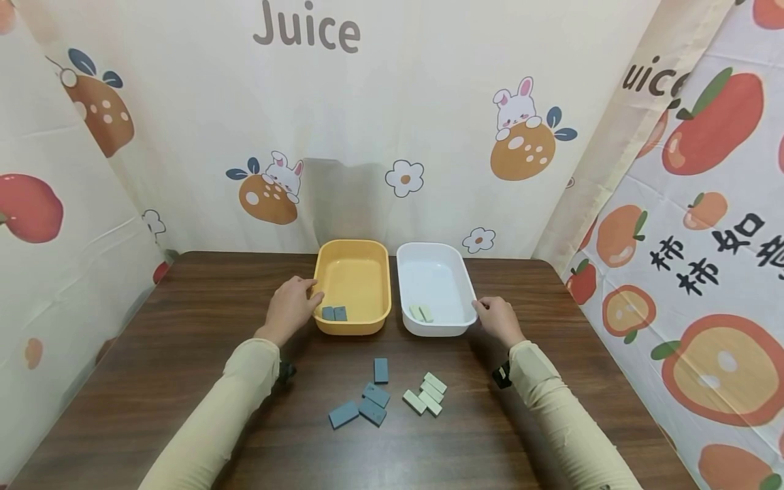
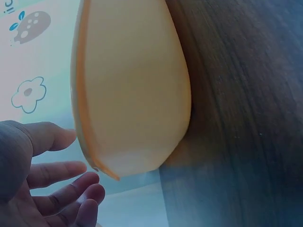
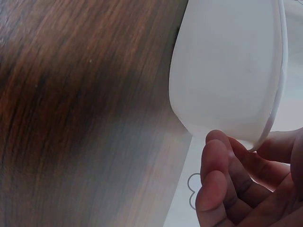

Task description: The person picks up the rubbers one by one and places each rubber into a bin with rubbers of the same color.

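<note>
One view (head) shows blocks; left hand is loose, right hand pinches white tray.

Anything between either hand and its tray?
Nothing visible. The left hand is at the left rim of the yellow tray; the right hand pinches the right rim of the white tray. The loose blue tiles and pale green tiles lie on the table nearer the person, not in between.

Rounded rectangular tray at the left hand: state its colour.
The tray is yellow-orange, shown best in the head view.
</note>
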The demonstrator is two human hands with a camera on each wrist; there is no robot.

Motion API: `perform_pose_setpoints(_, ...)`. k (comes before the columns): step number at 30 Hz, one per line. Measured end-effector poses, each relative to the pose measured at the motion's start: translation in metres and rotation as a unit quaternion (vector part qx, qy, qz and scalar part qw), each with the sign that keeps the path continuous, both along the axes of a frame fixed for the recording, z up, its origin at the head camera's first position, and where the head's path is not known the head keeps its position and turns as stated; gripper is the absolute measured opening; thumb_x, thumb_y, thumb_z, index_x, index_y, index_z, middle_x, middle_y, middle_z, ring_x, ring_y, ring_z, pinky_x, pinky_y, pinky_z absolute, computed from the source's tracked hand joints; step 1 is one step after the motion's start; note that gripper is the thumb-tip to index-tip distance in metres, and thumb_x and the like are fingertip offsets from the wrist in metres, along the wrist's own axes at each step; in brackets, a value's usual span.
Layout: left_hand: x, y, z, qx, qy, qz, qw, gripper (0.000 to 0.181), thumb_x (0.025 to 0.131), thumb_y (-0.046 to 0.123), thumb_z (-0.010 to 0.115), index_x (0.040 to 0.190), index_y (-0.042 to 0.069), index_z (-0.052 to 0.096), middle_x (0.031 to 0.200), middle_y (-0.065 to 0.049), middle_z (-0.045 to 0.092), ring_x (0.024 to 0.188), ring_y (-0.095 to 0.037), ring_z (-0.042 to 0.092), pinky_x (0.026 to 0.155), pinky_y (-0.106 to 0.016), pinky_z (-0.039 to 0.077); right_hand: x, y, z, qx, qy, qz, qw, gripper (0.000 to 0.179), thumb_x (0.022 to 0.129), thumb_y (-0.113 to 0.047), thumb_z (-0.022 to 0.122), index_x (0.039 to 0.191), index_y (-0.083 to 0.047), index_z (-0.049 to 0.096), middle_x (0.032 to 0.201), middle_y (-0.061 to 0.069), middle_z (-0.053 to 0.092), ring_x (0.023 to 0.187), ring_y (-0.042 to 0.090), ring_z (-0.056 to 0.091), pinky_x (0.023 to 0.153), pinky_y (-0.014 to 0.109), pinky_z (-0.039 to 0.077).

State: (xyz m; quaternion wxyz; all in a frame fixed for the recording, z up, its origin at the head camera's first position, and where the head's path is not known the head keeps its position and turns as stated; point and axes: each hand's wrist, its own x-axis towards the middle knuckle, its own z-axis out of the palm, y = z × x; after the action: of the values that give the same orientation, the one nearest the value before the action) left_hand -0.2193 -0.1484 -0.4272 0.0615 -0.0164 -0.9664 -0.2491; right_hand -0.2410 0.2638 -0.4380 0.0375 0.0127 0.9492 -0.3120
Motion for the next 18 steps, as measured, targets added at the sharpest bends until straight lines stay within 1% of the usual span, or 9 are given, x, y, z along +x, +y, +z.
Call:
perform_pose_setpoints(5,0.0016,-0.0028,-0.0048,-0.005,0.009,-0.003,0.9999,0.046,0.094,0.028,0.060,0.130,-0.001,0.061,0.112,-0.022,0.064,0.099,-0.036,0.061,0.087,-0.051,0.049,-0.0005,0.0006,-0.0003,0.000,0.000,-0.001,1.0000,0.035,0.102,-0.026,0.046,0.108,0.002,0.067,0.077,0.015,0.064,0.063,0.018,0.056,0.056,0.028,0.043)
perform_pose_setpoints(10,0.0038,-0.0043,-0.0073,-0.006,0.023,-0.008,0.9997,0.044,0.094,0.026,0.060,0.128,-0.002,0.062,0.109,-0.022,0.065,0.095,-0.036,0.063,0.083,-0.051,0.050,-0.0008,0.0009,-0.0010,-0.001,0.003,0.001,1.0000,0.035,0.102,-0.026,0.046,0.105,0.002,0.067,0.078,0.016,0.065,0.063,0.018,0.055,0.056,0.029,0.043)
perform_pose_setpoints(18,0.0056,-0.0042,-0.0103,0.004,0.017,-0.005,0.9998,0.044,0.094,0.026,0.060,0.128,-0.003,0.061,0.110,-0.022,0.065,0.095,-0.035,0.063,0.085,-0.051,0.050,0.0002,0.0007,-0.0002,0.000,0.006,0.002,1.0000,0.034,0.102,-0.025,0.046,0.102,0.002,0.067,0.078,0.017,0.065,0.061,0.018,0.056,0.055,0.028,0.042)
